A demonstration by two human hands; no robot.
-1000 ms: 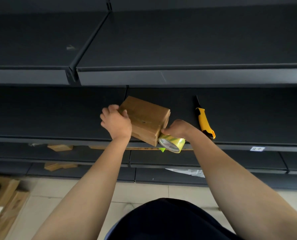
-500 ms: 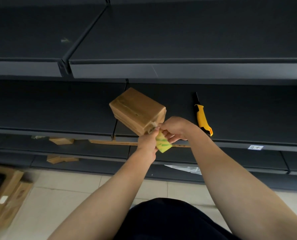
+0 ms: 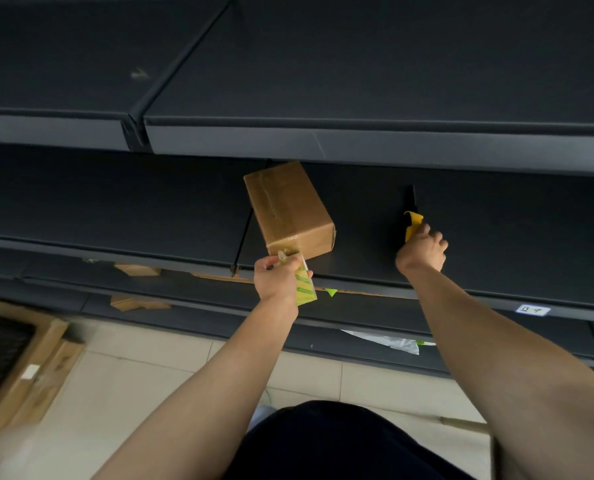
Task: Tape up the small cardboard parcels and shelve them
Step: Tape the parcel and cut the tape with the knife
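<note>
A small brown cardboard parcel (image 3: pixel 288 211) lies on the dark middle shelf (image 3: pixel 479 268), near its front edge. My left hand (image 3: pixel 274 280) grips a yellow-green roll of tape (image 3: pixel 304 285) just below the parcel's near end, and a strip of tape runs from the roll up to the box. To the right, my right hand (image 3: pixel 423 251) closes around the yellow handle of a utility knife (image 3: pixel 412 216) that lies on the same shelf, its black tip pointing away from me.
An upper shelf (image 3: pixel 357 140) overhangs the parcel. Cardboard scraps (image 3: pixel 138 270) lie on the lower shelves, with a white plastic sheet (image 3: pixel 389 341) at the bottom right. Flat cartons (image 3: pixel 29 368) sit on the tiled floor at the left. A label (image 3: pixel 532 310) marks the shelf edge.
My right hand left the tape roll and moved right onto the knife. My left hand took over the roll. The parcel now rests flat on the shelf.
</note>
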